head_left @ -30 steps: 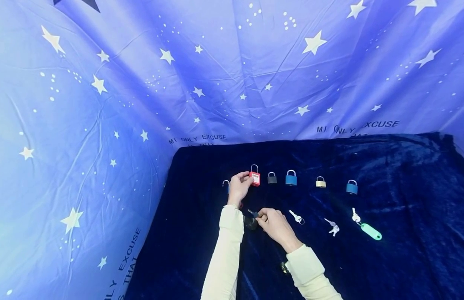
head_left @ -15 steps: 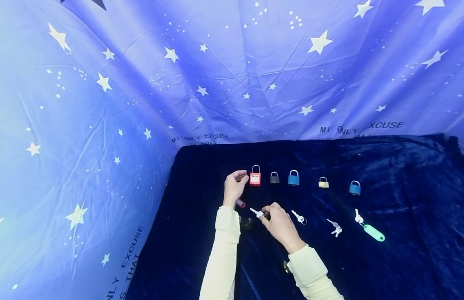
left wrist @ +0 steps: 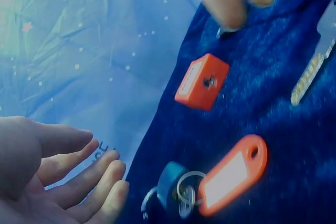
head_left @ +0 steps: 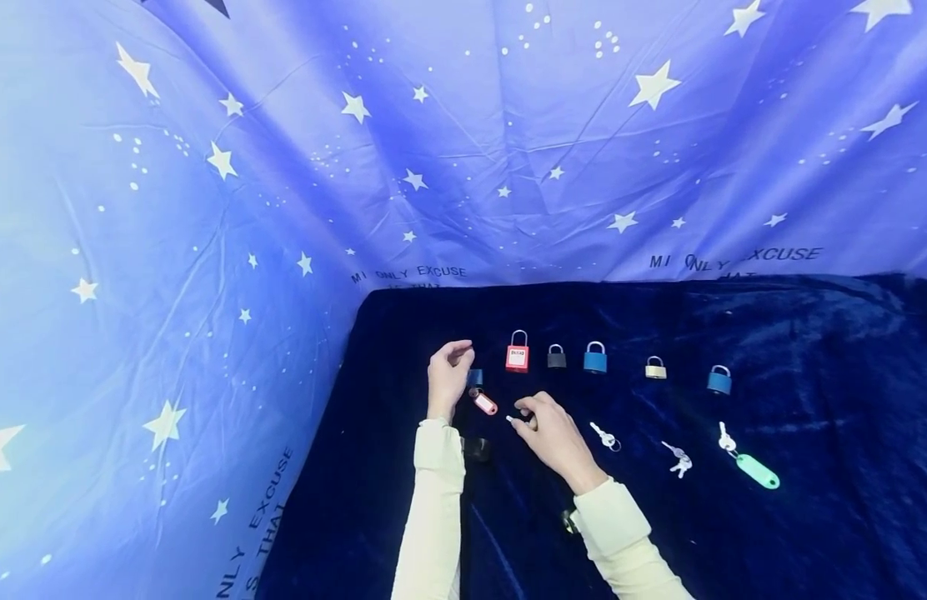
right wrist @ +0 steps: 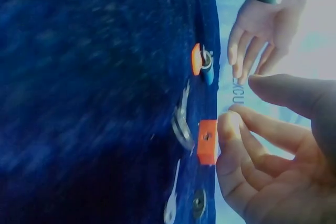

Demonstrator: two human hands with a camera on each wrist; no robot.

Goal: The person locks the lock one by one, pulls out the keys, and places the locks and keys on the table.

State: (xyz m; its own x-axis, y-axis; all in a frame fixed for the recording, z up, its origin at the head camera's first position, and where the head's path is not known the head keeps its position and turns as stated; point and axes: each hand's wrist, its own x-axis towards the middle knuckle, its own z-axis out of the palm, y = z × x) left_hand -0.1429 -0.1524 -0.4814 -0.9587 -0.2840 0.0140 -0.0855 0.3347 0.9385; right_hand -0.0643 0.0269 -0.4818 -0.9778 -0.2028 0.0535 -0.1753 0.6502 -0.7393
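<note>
My left hand is beside a blue padlock, holding nothing, its fingers loosely bent in the left wrist view. A key in that padlock carries a red tag on a ring. To the right, a red padlock with a white label stands apart from both hands, its keyhole facing me. My right hand hovers over a silver key, with relaxed fingers and nothing between them in the right wrist view. Its fingers partly hide that key in the head view.
Right of the red padlock stand a dark grey padlock, a blue padlock, a brass padlock and another blue padlock. Keys lie before them, one set with a green tag. Starry fabric borders the dark blue cloth.
My left hand has let go of the red padlock and moved left, uncovering the red tag. My right hand has released the key onto the cloth and lifted slightly.
</note>
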